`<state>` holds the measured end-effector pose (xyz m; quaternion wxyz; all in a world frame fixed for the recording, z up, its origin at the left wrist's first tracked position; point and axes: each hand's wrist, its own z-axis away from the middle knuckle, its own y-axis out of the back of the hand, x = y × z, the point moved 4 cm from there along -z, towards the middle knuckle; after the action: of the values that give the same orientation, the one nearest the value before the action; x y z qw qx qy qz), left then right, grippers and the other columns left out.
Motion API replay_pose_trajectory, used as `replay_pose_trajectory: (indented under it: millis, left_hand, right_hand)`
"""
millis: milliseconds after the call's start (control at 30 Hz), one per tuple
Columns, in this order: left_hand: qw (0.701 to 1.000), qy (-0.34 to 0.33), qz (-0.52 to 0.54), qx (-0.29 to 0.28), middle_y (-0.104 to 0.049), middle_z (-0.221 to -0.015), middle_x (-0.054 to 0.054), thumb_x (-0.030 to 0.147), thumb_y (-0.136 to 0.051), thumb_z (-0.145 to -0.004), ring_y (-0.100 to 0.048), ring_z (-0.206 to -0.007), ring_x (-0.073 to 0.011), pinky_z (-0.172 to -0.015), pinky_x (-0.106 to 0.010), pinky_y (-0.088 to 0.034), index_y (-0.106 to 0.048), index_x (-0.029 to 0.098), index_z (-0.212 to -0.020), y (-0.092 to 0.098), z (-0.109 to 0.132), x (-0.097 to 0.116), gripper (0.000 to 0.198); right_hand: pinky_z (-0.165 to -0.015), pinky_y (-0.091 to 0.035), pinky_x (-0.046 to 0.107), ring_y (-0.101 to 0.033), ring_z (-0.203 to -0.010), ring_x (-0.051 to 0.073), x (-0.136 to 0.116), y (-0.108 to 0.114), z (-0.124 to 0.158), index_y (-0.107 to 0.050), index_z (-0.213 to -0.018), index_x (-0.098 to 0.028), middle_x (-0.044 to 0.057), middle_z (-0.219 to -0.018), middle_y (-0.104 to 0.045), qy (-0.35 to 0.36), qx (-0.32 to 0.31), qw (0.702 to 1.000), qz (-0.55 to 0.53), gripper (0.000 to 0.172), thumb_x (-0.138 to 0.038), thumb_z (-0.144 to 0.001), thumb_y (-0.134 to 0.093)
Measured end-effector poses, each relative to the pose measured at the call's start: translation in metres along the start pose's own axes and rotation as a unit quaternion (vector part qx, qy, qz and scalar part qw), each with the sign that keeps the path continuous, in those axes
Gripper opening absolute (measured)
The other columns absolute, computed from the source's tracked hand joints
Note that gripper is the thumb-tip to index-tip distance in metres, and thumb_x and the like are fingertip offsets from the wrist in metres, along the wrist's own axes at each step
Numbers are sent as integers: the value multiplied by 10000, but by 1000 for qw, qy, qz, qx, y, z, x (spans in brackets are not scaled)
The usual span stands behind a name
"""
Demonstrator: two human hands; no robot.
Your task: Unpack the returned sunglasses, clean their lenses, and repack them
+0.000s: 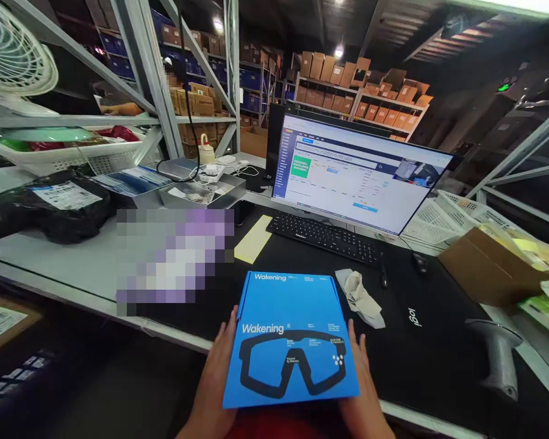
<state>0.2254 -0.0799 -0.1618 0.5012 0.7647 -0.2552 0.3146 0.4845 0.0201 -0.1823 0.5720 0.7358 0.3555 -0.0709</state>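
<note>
Status: the blue box (290, 302) is picked up and appears closed, with no contents showing; no shipping label is visible on the faces in view; release of the box is not yet done, and how much work remains cannot be determined from this view. Position: the box is at the near edge of the bench (73, 262), in front of the keyboard (322, 236); whether its underside touches the black mat (430, 378) cannot be told.

Hands: the left hand (216, 369) grasps the left side of the box; the right hand (365, 378) grasps the right side; the fingers lie along the side walls, thumbs not visible.

Materials: the box is a smooth, matte, flat-faced carton, apparently of card, printed with white lettering and a black goggle outline; the crumpled paper (359, 297) just beyond its right side is soft, pale and irregularly creased; the yellow sheet (254, 239) is flat and elongated; the scanner (498, 353) at right has a broad head and a rounded grip; the wrapped parcel (73, 204) at left is glossy black film, wrinkled, bearing a white label.
</note>
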Motion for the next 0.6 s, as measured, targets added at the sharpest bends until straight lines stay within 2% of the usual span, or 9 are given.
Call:
replay_pose_trajectory:
  millis: [67,133,200,300,400,433,500,567,600]
  left_hand:
    - [994,-58,-81,33,-408,-1549,-77,408,-429,-981,-376,-1422,-340,-1211,-627,-202,70,352,-1560,9,-4,6,767]
    - [986,-93,-130,39,-502,-1476,-118,372,-414,-986,-460,-1364,-342,-1190,-635,-232,63,295,-1568,16,-7,13,757]
    - [983,-100,-149,32,-541,-1434,-142,344,-392,-990,-503,-1331,-328,-1177,-617,-271,91,256,-1565,20,-8,15,756]
    - [980,-84,-178,26,-504,-1466,-153,355,-410,-980,-458,-1370,-331,-1185,-624,-231,38,258,-1575,15,-10,11,751]
    - [977,-66,-201,28,-407,-1535,-165,354,-498,-936,-330,-1444,-361,-1193,-634,-176,-63,252,-1579,10,-15,0,783]
    - [978,-61,-201,18,-379,-1551,-171,336,-524,-919,-304,-1454,-368,-1195,-629,-172,-80,244,-1579,11,-17,-4,801]
    - [982,-48,-180,-36,-312,-1583,-179,311,-576,-887,-278,-1462,-378,-1193,-623,-181,-75,244,-1579,22,-20,-11,857]
    - [985,-27,-119,-125,-229,-1616,-164,360,-637,-853,-265,-1465,-380,-1181,-617,-218,-8,279,-1576,43,-23,-15,962]
    - [983,-17,-74,-168,-178,-1631,-153,430,-674,-825,-247,-1471,-380,-1174,-612,-236,40,299,-1570,57,-25,-14,1040]
  right_hand:
    - [-1121,-278,678,-311,-1437,404,-4,13,0,-535,-1417,-253,119,-1487,-487,39,-41,998,34,544,-392,-892,-575]
    - [-1123,-314,644,-287,-1448,394,-8,24,-1,-415,-1498,-223,140,-1543,-400,87,-70,992,60,680,-397,-869,-608]
    - [-1103,-346,643,-300,-1435,424,-12,30,-3,-382,-1514,-198,171,-1542,-391,115,-79,988,73,836,-472,-787,-692]
    - [-1089,-340,671,-299,-1422,466,-17,24,-11,-445,-1481,-204,187,-1515,-427,107,-96,985,93,915,-544,-694,-764]
    - [-1093,-296,695,-268,-1422,496,-16,18,-20,-522,-1429,-196,210,-1494,-448,44,-107,989,90,919,-547,-634,-820]
    - [-1094,-282,699,-261,-1424,497,-14,20,-23,-532,-1422,-197,215,-1499,-437,21,-111,991,76,910,-530,-630,-830]
    - [-1107,-264,683,-277,-1433,456,-7,31,-26,-521,-1433,-218,198,-1519,-413,-3,-135,991,11,803,-463,-713,-782]
    - [-1128,-261,641,-339,-1431,369,1,52,-27,-483,-1455,-266,149,-1522,-426,-6,-168,982,-91,652,-350,-834,-662]
    - [-1134,-261,622,-371,-1421,335,4,64,-27,-459,-1468,-282,133,-1517,-438,-5,-178,973,-147,638,-310,-854,-631]
